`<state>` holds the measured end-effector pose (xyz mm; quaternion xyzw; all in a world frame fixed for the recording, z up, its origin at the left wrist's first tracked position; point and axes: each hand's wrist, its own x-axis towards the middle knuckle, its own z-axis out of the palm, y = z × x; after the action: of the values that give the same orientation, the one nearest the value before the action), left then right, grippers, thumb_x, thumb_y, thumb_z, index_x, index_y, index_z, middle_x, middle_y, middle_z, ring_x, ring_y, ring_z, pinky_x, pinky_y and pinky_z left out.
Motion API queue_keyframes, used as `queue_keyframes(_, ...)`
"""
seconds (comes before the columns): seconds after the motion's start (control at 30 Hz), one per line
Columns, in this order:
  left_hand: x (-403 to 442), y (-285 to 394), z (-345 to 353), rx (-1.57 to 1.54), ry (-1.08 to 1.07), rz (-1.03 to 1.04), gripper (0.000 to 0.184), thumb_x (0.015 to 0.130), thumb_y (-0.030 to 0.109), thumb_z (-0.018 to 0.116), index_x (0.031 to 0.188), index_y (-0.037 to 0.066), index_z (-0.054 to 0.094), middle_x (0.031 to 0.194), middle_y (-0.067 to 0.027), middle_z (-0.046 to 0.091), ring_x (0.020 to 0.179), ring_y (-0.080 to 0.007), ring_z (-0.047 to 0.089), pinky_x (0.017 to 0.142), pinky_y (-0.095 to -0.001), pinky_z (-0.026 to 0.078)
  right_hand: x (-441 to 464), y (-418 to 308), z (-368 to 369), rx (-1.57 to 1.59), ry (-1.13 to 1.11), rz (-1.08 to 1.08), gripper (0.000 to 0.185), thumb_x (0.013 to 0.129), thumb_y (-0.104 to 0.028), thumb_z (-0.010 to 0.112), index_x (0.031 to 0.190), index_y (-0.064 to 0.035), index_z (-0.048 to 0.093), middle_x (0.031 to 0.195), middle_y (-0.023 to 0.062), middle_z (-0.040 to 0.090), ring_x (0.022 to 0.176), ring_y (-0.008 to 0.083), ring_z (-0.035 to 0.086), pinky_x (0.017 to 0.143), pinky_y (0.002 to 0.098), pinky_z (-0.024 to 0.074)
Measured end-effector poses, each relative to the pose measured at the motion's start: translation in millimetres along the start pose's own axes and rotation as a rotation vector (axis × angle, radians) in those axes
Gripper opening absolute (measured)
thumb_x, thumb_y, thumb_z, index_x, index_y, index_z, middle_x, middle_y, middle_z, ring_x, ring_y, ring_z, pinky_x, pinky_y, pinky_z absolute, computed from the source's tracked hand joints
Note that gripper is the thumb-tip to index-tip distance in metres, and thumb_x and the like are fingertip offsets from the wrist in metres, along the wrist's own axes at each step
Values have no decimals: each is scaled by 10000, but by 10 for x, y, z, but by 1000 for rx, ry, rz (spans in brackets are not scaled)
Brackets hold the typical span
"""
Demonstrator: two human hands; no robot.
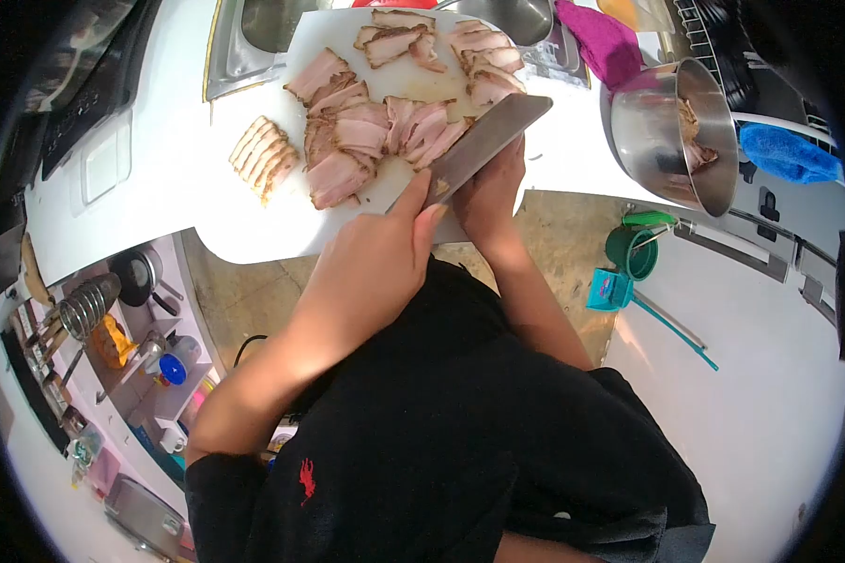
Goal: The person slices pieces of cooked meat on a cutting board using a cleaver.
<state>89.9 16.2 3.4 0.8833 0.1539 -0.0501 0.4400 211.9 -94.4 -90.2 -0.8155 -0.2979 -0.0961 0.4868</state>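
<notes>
My left hand (371,258) grips a broad-bladed knife (495,141), its index finger along the blade. The blade slants up to the right over the cutting board's right edge. Behind it is my right hand (491,208), whose fingers are mostly hidden by the blade, so what they touch does not show. On the white cutting board (272,230) lie groups of sliced meat (361,127) with browned edges; the nearest slices (422,131) reach the blade. A neat row of slices (263,158) sits at the left, and more slices (483,58) lie at the back.
A steel pot (643,131) with browned meat pieces (695,141) stands tilted at the right, near a purple cloth (596,42) and a blue cloth (787,153). A sink (239,70) lies behind the board. Below are shelves (178,399) at left and a green bucket (620,249) at right.
</notes>
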Motion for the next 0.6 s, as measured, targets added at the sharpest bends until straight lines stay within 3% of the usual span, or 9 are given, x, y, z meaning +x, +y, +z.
queue_keyframes(0.47, -240, -104, -30, 33, -71, -115, 419, 1008, 284, 425, 1333, 23, 463, 663, -291, 599, 645, -495, 590, 629, -583, 441, 6, -7, -20, -25, -32, 21, 432, 802, -109, 634, 1180, 31, 480, 1067, 221, 536, 942, 424, 551, 818, 448, 455)
queue_keyframes(0.57, -41, -7, -56, -30, -88, -126, 372, 1013, 218, 406, 1328, 37, 491, 743, -322, 589, 783, -514, 587, 702, -552, 439, 14, -30, 11, 13, -12, 91, 444, 825, -126, 638, 1205, 31, 468, 1096, 225, 540, 977, 419, 562, 847, 451, 456)
queue_keyframes(0.6, 16, 0, -38, -24, -76, -99, 369, 1012, 217, 411, 1323, 37, 495, 727, -322, 584, 762, -514, 586, 686, -554, 438, 24, -44, 10, 25, -8, 109, 450, 830, -133, 642, 1210, 30, 466, 1104, 227, 541, 988, 419, 564, 854, 453, 456)
